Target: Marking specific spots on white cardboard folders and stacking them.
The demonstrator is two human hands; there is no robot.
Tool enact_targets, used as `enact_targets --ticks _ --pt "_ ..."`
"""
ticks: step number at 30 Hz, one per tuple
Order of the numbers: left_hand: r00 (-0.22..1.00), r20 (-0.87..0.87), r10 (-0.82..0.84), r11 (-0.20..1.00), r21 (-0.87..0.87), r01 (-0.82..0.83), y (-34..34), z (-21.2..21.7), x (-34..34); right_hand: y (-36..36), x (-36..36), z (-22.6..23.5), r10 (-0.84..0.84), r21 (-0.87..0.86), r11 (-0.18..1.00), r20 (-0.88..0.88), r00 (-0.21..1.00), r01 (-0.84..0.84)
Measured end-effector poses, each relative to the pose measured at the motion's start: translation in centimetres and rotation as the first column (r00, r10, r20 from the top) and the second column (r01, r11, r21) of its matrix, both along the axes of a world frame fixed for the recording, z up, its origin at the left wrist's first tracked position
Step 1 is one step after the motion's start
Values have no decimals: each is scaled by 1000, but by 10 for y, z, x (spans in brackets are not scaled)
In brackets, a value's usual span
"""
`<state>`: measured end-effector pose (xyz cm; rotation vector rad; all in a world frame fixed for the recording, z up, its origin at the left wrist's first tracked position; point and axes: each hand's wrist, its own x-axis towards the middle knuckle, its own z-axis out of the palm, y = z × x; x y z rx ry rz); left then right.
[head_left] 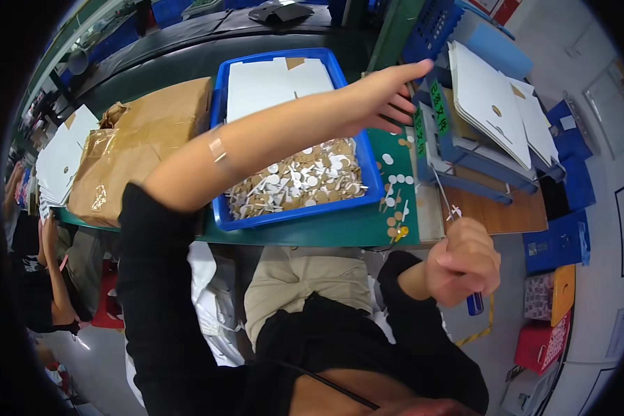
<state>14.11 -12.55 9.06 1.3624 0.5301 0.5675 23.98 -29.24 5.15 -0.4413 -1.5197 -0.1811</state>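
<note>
My left arm crosses over a blue tray (222, 215), and my left hand (385, 100) is stretched out with its fingers apart, holding nothing. It is beside a blue-grey file rack (457, 149) that carries a stack of white sheets (489, 104) with small round holes. My right hand (462, 263) is closed round a screwdriver-like tool (474, 304) with a blue handle and a long thin shaft pointing up toward the rack. A small white scrap (455, 212) sits against the shaft. Inside the tray are white sheets (274, 87) and many white and brown cut-out scraps (305, 177).
Loose discs (394, 180) and a small yellow tool (401, 234) lie on the green table (312, 236). A taped cardboard box (149, 139) and more white sheets (62, 156) stand at left. Another person's arm (52, 256) shows at far left. Blue bins (558, 239) stand at right.
</note>
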Motion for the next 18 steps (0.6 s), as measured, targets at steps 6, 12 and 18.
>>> enact_targets --ticks 6,12,18 --pt "905 399 -147 914 -295 278 15 12 71 -15 18 -24 -66 -31 998 -91 994 63" --pt "922 164 350 928 75 -366 -32 41 25 -28 48 -56 -216 -93 976 -250 944 199" --pt "773 165 612 675 401 -620 -101 43 -207 -25 59 -79 -228 -348 928 -245 942 134"
